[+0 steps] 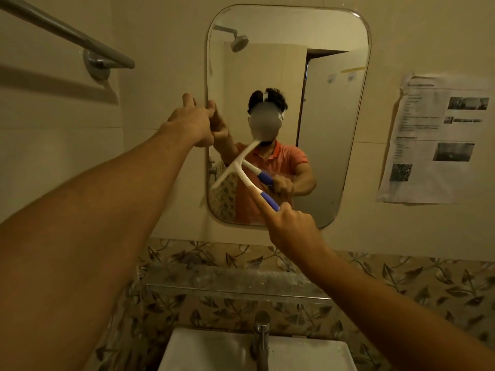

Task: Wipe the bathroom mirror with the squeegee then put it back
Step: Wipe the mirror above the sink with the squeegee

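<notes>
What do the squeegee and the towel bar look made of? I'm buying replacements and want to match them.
Squeegee: looks like moulded plastic, matte white head and neck, with a blue handle section that may be rubbery grip; it is too small to confirm. Towel bar: appears to be metal, smooth grey with a dull sheen, and its round wall mount shows brighter highlights.

Both forearms were bare from the elbow down, no watch, no bands, no rings to be seen on the left hand [191, 121] or the right hand [292, 226]. In the mirror's [334, 156] reflection the person wore an orange short-sleeved polo shirt [284, 159], collar open at the neck, and a dark head strap carrying the camera rig above dark curly hair.
</notes>
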`<state>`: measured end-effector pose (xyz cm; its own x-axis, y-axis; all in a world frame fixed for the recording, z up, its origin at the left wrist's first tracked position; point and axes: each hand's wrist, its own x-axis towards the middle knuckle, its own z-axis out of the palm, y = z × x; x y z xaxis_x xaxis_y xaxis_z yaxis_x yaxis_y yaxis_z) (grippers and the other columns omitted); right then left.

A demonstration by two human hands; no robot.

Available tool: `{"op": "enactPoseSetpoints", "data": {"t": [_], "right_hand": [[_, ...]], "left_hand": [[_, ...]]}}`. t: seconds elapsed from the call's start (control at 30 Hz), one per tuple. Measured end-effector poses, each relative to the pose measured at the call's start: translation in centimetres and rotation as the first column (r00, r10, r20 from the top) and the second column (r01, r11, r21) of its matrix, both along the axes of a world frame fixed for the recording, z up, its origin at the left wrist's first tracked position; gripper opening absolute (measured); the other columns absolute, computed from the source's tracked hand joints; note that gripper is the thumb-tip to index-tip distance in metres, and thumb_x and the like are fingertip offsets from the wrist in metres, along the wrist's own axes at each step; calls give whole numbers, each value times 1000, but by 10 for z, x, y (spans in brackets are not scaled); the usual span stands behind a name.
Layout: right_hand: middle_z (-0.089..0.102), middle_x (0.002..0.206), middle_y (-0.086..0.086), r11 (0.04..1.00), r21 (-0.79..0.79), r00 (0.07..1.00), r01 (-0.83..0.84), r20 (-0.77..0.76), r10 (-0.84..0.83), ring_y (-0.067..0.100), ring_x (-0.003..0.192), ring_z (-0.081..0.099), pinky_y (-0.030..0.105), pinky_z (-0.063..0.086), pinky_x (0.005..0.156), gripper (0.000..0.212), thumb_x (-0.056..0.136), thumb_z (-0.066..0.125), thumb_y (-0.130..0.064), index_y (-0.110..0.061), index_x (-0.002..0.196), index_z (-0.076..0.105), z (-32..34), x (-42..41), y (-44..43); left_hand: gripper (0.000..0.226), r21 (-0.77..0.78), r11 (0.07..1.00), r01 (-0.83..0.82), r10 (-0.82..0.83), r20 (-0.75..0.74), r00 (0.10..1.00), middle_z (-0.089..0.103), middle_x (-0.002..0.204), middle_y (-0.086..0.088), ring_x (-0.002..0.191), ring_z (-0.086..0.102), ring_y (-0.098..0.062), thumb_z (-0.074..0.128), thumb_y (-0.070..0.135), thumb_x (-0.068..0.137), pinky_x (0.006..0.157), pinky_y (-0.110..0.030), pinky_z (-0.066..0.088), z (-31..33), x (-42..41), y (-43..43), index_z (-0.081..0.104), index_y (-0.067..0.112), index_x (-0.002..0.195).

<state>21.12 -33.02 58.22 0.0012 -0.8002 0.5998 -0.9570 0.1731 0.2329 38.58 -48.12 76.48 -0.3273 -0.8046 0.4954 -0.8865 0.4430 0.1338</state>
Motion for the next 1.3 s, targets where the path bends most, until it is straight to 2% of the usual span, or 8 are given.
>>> {"op": "enactPoseSetpoints", "data": {"t": [0.17,0.5,0.6,0.73,0.83,0.97,1.13,1.3], "right_hand": [[45,86,5,999,45,994,20,109,-25,13,58,51,25,49,55,104,103,54,-24,-43,143,-40,-30,-37,28],[45,86,3,982,75,973,174,142,-183,9,53,48,21,44,51,114,98,60,-27,-39,141,-45,-75,-62,66],[47,80,3,980,58,961,191,190,-199,5,46,36,21,38,46,112,97,62,-27,-39,146,-39,-82,-58,70],[48,77,1,997,-13,979,71,193,-67,5,43,38,20,41,40,100,97,62,-27,-36,158,-16,-67,-45,68],[54,83,4,997,8,993,-72,97,71,10,48,46,24,49,45,95,100,58,-28,-40,156,-18,-37,-23,49],[51,82,6,993,-23,994,-113,0,113,11,49,42,25,36,46,80,103,54,-23,-32,160,-1,4,4,11],[41,83,6,999,-14,999,-39,-31,39,8,48,33,27,33,47,83,104,50,-22,-32,159,-11,25,9,-9],[41,75,3,999,5,996,-49,75,48,8,44,37,23,35,44,94,100,59,-22,-36,157,-15,-19,-15,8]], "left_hand": [[89,14,1000,-19,19,-6,1000,17,149,-14,120,46,-41,70,16,86,97,-50,49,0,-2,-2,21,38,157],[91,37,999,-12,12,-16,1000,17,149,-13,121,46,-41,71,15,84,99,-52,49,1,-1,0,21,39,156],[90,41,999,-6,6,-7,1000,16,149,-13,121,47,-42,71,16,84,99,-53,49,3,-1,-1,22,39,156],[90,32,999,-5,5,2,1000,17,149,-12,120,47,-42,71,18,84,99,-54,49,3,0,-5,22,40,156],[89,25,1000,-15,15,11,1000,17,149,-13,118,47,-41,71,17,86,97,-52,50,3,0,-6,21,40,156],[88,27,1000,1,-2,26,1000,17,149,-13,116,47,-42,72,17,85,97,-53,50,4,1,-7,24,38,156],[87,8,1000,-14,13,41,999,19,147,-14,115,48,-42,73,19,84,95,-52,50,3,-1,-9,26,36,155],[88,11,1000,-17,16,40,999,17,149,-14,120,46,-43,72,18,85,98,-53,49,3,0,-11,24,37,156]]}}
